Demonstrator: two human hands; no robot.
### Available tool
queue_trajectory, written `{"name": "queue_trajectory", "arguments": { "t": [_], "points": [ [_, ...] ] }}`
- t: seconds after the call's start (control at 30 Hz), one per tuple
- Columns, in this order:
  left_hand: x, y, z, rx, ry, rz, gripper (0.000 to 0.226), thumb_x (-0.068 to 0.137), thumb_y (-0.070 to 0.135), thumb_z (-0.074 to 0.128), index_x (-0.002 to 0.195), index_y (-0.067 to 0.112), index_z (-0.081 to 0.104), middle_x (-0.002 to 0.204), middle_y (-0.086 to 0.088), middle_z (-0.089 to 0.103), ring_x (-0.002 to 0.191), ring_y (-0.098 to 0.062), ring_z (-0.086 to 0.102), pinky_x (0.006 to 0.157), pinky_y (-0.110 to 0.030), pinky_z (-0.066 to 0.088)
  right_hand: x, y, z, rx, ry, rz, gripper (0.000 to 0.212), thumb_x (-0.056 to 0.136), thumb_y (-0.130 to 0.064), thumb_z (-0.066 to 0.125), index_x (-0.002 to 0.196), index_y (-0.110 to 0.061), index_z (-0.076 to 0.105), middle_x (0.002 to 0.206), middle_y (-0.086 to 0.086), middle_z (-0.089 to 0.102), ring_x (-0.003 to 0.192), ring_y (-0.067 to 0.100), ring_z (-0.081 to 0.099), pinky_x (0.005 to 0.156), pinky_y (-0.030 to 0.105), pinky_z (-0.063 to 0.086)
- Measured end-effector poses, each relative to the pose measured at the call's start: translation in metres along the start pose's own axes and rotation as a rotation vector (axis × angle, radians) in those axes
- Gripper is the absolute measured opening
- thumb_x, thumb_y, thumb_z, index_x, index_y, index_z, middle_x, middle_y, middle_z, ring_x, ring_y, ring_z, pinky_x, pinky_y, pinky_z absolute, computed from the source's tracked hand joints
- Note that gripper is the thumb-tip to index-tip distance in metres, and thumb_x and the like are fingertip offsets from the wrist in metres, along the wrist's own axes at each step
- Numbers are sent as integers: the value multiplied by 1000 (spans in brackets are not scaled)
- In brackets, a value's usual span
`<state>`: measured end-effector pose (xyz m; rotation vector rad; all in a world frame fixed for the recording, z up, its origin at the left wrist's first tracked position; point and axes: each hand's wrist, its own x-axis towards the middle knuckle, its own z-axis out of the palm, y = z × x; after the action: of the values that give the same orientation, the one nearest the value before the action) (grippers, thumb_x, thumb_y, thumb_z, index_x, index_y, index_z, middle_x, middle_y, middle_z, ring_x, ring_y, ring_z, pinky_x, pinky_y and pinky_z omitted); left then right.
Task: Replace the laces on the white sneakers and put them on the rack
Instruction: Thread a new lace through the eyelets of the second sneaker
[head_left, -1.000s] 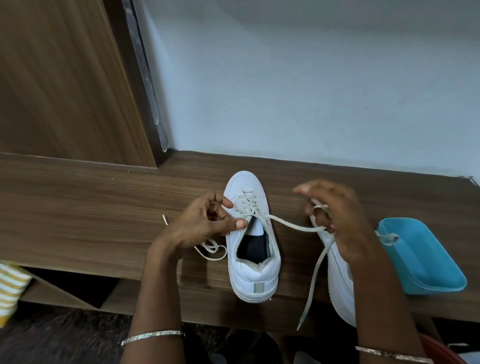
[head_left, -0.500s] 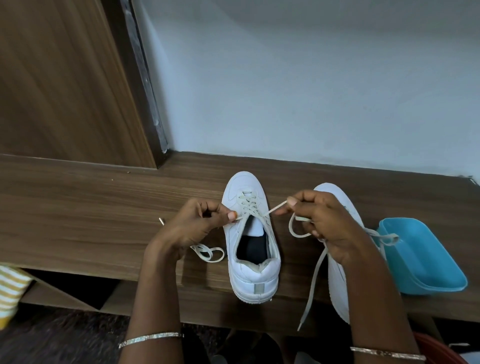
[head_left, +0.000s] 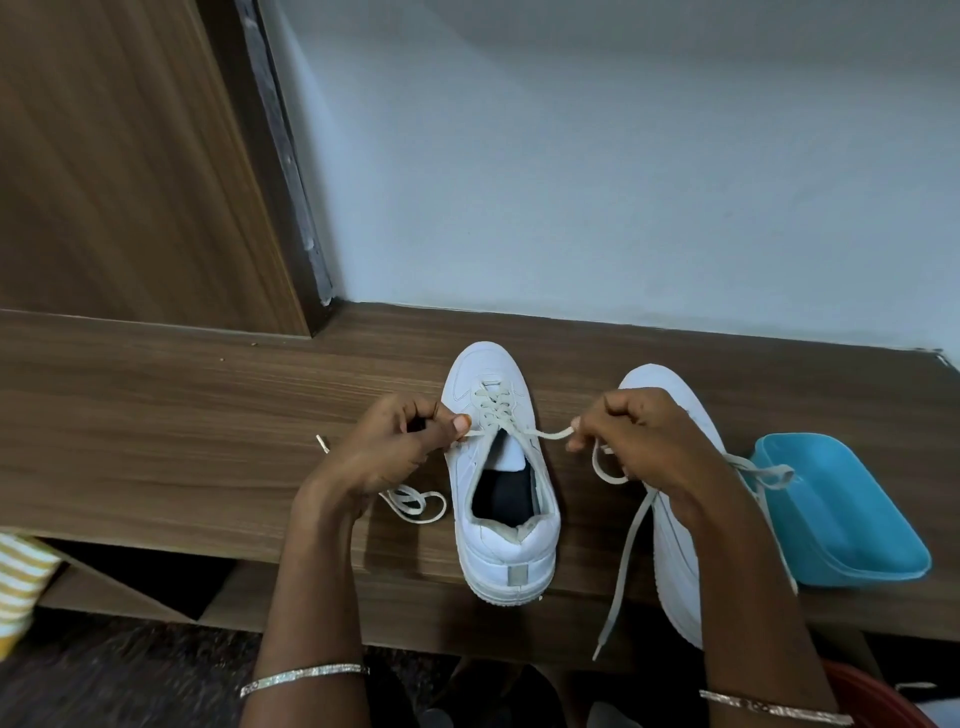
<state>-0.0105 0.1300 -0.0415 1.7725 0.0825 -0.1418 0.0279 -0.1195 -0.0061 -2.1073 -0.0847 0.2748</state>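
Lace (head_left: 550, 434): threaded in crossings through the lower eyelets of the sneaker (head_left: 506, 551); the upper eyelets are unlaced. Both free runs leave the sneaker at mid-tongue and are drawn out sideways, one to each hand.

Left hand (head_left: 395, 447): fingers (head_left: 460, 427) curled, thumb and forefinger pinching the left run just beside the sneaker's left edge. Below the hand the slack lies in a loose loop on the tabletop (head_left: 156, 426). A lace tip shows left of the knuckles.

Right hand (head_left: 649, 441): fingers (head_left: 587, 428) curled and clamped on the right run, a little apart from the sneaker's right edge. The slack loops under the hand, then hangs down over the tabletop's front edge.

Sneaker: upright near the tabletop's front edge, toe toward the wall, heel toward the person, between the two hands.

Second sneaker (head_left: 675, 561): to the right, toe toward the wall, heel overhanging the front edge, partly hidden by the right forearm.

Tray (head_left: 852, 519): blue, at the right end of the tabletop, just beside the second sneaker. Another lace strand runs from behind the right wrist to its rim.

Each wrist carries a thin metal bangle.
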Motion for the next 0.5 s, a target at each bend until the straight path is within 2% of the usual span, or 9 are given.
{"name": "queue_trajectory", "arguments": {
  "t": [0.1, 0.23, 0.3, 0.4, 0.43, 0.5],
  "points": [
    [-3, 3, 0, -6, -31, -34, 25, 92, 28, 69, 79, 8, 75, 62, -1, 58, 50, -6, 41, 46, -16, 32, 0, 1, 1, -50, -79, -48, 2, 85, -24, 78, 86, -22, 76, 69, -3, 74, 61, 6, 62, 61, 22, 46],
    [-10, 8, -6, -2, -43, -39, 27, 87, 37, 70, 77, 13, 76, 59, -2, 49, 50, -7, 38, 47, -17, 31, 0, 4, 2, -90, -192, -73, 12, 85, -30, 80, 82, -18, 79, 60, -1, 69, 61, 8, 65, 69, 28, 51],
    [-10, 8, -8, -44, 9, 9, 29, 86, 38, 69, 78, 10, 73, 57, -2, 42, 50, -8, 34, 46, -19, 27, 0, 3, -1, -44, -169, -98, 13, 86, -31, 78, 81, -19, 79, 69, 9, 72, 63, 12, 63, 68, 29, 51],
    [-7, 9, -6, -96, 84, 61, 31, 92, 27, 65, 83, -2, 67, 54, -2, 32, 45, -5, 27, 41, -17, 23, 2, 3, -4, 24, -98, -127, 12, 90, -25, 74, 82, -17, 79, 84, 26, 70, 67, 18, 61, 65, 26, 50],
    [-7, 8, -6, -72, 105, 61, 30, 94, 23, 65, 84, -6, 65, 53, -1, 33, 44, -4, 27, 40, -15, 25, 2, 3, -3, 25, -77, -118, 12, 90, -22, 74, 81, -15, 79, 83, 27, 69, 64, 16, 61, 64, 25, 49],
    [-6, 5, -7, -22, 138, 52, 27, 96, 18, 64, 82, -5, 67, 51, 2, 36, 46, -5, 29, 42, -13, 27, 2, 5, -1, -33, -33, -87, 12, 89, -21, 76, 80, -15, 79, 73, 18, 71, 58, 8, 62, 65, 24, 49]
  ]
}}
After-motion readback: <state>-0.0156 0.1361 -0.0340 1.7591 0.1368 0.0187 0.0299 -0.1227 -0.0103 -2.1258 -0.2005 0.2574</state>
